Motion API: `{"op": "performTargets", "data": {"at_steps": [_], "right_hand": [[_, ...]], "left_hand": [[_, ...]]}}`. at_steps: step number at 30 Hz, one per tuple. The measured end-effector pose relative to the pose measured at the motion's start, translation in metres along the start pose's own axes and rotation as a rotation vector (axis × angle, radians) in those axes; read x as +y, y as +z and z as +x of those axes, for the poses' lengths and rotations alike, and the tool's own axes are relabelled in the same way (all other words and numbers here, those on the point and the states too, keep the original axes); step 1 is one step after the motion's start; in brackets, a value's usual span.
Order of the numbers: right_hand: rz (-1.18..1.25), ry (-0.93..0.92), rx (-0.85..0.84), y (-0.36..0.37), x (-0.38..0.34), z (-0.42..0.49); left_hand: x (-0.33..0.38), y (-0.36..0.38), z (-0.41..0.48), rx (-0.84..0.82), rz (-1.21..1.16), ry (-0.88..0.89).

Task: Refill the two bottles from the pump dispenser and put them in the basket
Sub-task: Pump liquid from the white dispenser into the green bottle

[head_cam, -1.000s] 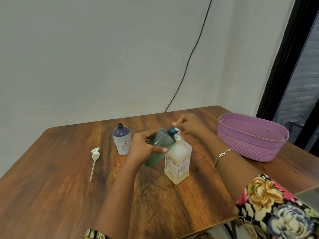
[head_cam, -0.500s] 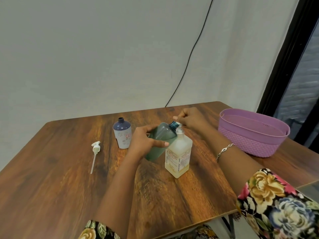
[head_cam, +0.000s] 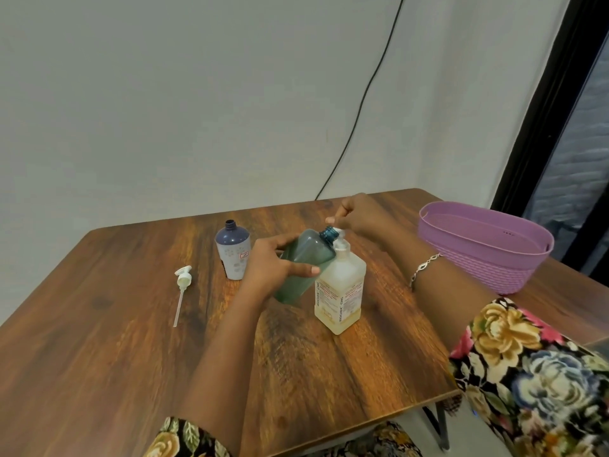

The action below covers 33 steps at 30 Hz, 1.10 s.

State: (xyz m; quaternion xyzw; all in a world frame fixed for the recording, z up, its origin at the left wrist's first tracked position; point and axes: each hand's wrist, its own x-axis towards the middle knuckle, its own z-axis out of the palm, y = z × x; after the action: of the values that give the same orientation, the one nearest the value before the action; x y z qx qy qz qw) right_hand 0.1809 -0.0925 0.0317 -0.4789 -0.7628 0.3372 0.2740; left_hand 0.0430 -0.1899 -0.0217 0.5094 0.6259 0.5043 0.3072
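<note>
Slightly higher than a moment before, the right hand (head_cam: pixel 362 214) curled its fingers over the head of the pump dispenser (head_cam: pixel 341 291); the left hand (head_cam: pixel 273 268) gripped the tilted green bottle (head_cam: pixel 309 252), its mouth at the spout, mid-table, the basket (head_cam: pixel 478 262) well apart.

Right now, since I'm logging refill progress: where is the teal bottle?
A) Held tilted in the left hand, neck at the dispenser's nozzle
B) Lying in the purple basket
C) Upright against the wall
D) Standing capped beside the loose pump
A: the left hand grips the teal bottle at a tilt, its open neck against the nozzle of the pump dispenser, with the right hand at the pump head.
</note>
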Motion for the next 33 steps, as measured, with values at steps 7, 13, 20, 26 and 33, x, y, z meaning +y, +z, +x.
{"op": "performTargets", "data": {"at_steps": [7, 13, 20, 26, 33], "right_hand": [[0.073, -0.013, 0.034, 0.005, 0.013, -0.002], [0.141, -0.028, 0.028, -0.003, 0.008, -0.002], [0.162, -0.022, 0.034, 0.008, 0.024, 0.001], [0.079, -0.037, 0.036, -0.003, 0.007, 0.003], [0.04, -0.037, 0.062, 0.009, 0.02, 0.002]], "left_hand": [[-0.006, 0.007, -0.006, -0.022, -0.039, -0.021], [0.002, 0.002, -0.002, -0.008, 0.0, 0.018], [-0.003, 0.004, -0.001, -0.004, 0.009, -0.011], [0.006, 0.0, -0.001, -0.006, 0.026, 0.025], [-0.002, 0.003, 0.0, 0.007, 0.036, 0.002]]}}
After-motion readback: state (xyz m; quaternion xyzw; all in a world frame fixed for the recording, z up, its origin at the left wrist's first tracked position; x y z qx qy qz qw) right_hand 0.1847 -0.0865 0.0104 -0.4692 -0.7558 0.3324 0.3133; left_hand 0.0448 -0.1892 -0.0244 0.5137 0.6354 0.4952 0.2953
